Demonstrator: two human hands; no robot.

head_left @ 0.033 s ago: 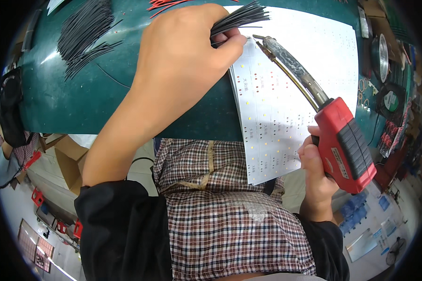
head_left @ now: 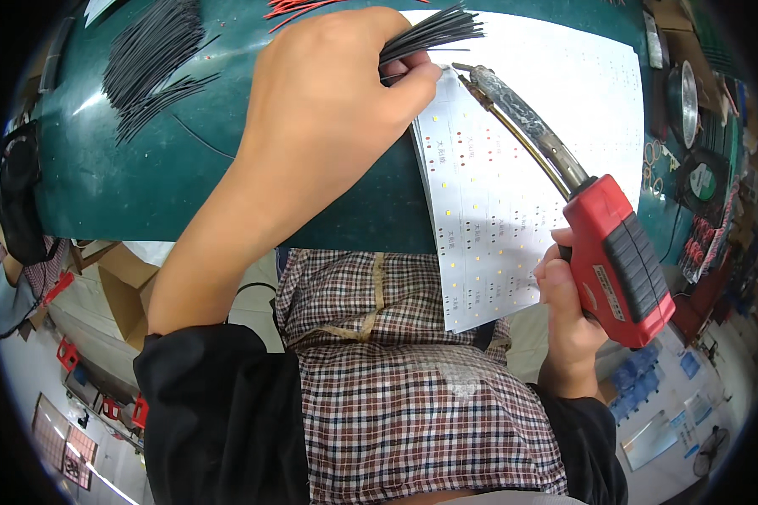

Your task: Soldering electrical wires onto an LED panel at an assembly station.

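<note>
My left hand (head_left: 328,93) is closed around a bundle of thin black wires (head_left: 438,32), whose ends fan out to the right. Thumb and fingertips pinch close above a white sheet of circuit boards (head_left: 547,109), printed with rows of small yellow and red spots. In my right hand (head_left: 568,303) is a red and black soldering gun (head_left: 615,252), gripped by its handle. Its dark tip points up and left, a short gap from my left thumb. A thin brass tube runs beside the barrel. Whether a wire end touches the board under my fingertips is too small to tell.
On the green table (head_left: 337,223) a heap of black wires (head_left: 156,59) lies at the far left, with red wires (head_left: 299,7) at the far edge. A metal bowl (head_left: 685,105) and a dark spool (head_left: 701,183) stand at the right. A cardboard box (head_left: 126,290) sits below the table's left edge.
</note>
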